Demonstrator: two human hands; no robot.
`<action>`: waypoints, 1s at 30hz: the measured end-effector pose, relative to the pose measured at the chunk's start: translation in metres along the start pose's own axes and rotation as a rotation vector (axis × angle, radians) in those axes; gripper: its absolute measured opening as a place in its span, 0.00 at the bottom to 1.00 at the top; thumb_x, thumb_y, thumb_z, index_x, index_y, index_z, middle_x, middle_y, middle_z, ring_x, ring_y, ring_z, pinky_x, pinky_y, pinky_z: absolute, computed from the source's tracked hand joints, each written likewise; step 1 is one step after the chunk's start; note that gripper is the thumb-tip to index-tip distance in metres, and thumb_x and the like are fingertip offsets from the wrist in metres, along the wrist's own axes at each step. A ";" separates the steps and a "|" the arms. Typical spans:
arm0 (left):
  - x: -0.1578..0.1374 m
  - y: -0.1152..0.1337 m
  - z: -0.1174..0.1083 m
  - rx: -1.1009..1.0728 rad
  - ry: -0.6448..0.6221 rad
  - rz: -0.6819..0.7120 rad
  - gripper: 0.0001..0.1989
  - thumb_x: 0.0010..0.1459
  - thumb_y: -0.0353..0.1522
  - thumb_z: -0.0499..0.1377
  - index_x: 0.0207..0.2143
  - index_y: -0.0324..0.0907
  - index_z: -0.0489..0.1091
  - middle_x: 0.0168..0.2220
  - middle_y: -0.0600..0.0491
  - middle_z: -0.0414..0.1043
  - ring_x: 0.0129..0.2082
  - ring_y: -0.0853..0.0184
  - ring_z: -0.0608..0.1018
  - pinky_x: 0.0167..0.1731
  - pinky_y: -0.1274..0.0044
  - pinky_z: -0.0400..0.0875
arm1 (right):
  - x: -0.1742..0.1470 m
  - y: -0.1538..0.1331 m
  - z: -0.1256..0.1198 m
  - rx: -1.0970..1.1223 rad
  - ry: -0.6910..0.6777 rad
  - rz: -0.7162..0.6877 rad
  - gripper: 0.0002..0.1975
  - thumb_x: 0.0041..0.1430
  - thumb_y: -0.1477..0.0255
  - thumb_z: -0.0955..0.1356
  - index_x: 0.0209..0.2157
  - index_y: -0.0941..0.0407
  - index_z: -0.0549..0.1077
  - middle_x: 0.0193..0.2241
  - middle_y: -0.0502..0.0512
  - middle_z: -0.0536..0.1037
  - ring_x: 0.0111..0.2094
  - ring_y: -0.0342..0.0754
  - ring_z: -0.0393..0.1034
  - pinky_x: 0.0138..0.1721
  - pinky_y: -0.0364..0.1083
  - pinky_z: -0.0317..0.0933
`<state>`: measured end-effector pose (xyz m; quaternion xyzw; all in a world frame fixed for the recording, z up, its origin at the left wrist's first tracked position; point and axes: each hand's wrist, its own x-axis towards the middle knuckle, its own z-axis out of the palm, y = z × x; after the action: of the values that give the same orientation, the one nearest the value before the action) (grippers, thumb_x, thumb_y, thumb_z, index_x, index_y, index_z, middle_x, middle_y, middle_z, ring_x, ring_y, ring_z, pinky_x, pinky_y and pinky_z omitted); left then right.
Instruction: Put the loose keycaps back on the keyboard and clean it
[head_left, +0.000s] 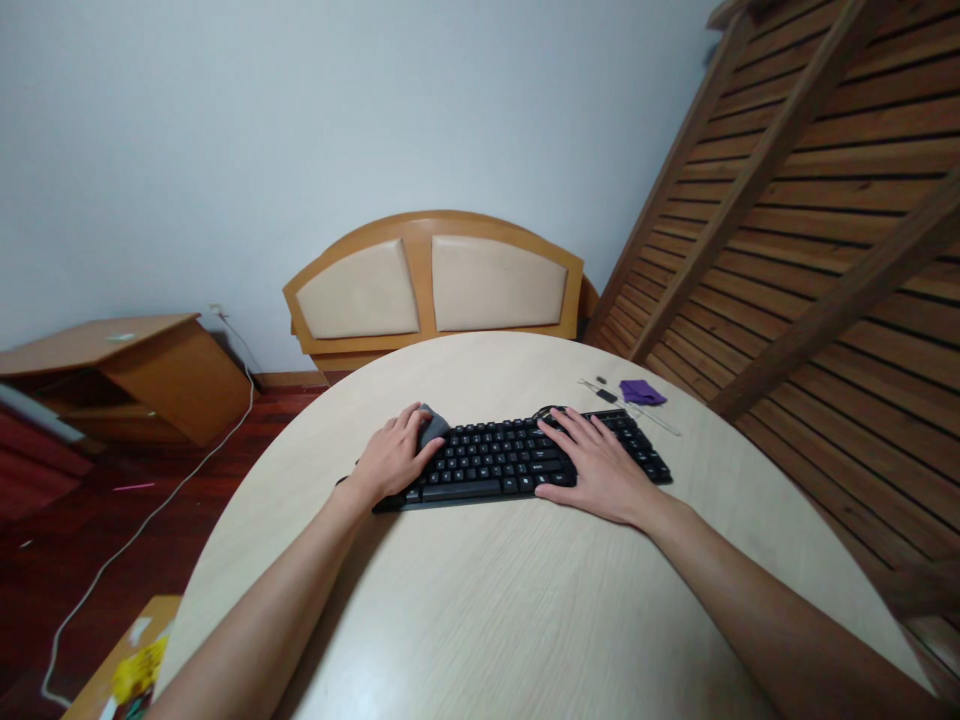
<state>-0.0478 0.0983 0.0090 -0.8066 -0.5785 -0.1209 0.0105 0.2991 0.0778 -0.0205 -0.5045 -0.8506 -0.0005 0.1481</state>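
Observation:
A black keyboard (480,465) lies across the round pale table, its left end partly covered by my left hand. My left hand (394,450) is closed on a small grey cloth (433,427), pressed against the keys at the upper left. Over the right part of the keyboard, my right hand (596,465) rests flat with its fingers spread and nothing in it. A bit of coiled black cable (551,411) shows behind the keyboard near the right fingertips.
Beyond the keyboard's right end lie a purple cloth (642,392), a thin white stick (656,418) and a small black piece (607,396). A headboard (420,275) stands behind the table (480,600). Wooden slats (810,260) rise at right; a white cord (157,510) crosses the floor.

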 end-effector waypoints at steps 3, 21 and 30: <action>0.002 -0.002 0.006 0.024 -0.033 -0.002 0.27 0.70 0.48 0.43 0.66 0.51 0.60 0.67 0.46 0.58 0.58 0.52 0.72 0.58 0.61 0.66 | 0.000 -0.001 0.000 -0.002 0.006 0.004 0.48 0.54 0.41 0.66 0.68 0.52 0.57 0.71 0.61 0.53 0.71 0.64 0.43 0.69 0.65 0.38; -0.001 0.015 -0.021 0.243 -0.070 -0.212 0.19 0.69 0.41 0.49 0.53 0.48 0.75 0.50 0.44 0.73 0.48 0.50 0.74 0.41 0.64 0.74 | 0.001 -0.004 -0.003 0.017 -0.009 0.038 0.48 0.53 0.40 0.66 0.68 0.53 0.59 0.70 0.61 0.53 0.71 0.64 0.44 0.69 0.65 0.38; 0.000 0.002 -0.019 0.137 -0.173 -0.366 0.25 0.69 0.46 0.45 0.63 0.52 0.65 0.53 0.40 0.70 0.44 0.51 0.80 0.44 0.62 0.73 | 0.000 -0.004 0.000 0.018 0.020 0.020 0.48 0.53 0.39 0.65 0.68 0.52 0.58 0.70 0.61 0.54 0.70 0.64 0.44 0.68 0.66 0.39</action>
<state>-0.0492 0.0946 0.0274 -0.6931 -0.7207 -0.0115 -0.0065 0.2957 0.0761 -0.0195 -0.5115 -0.8440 0.0036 0.1611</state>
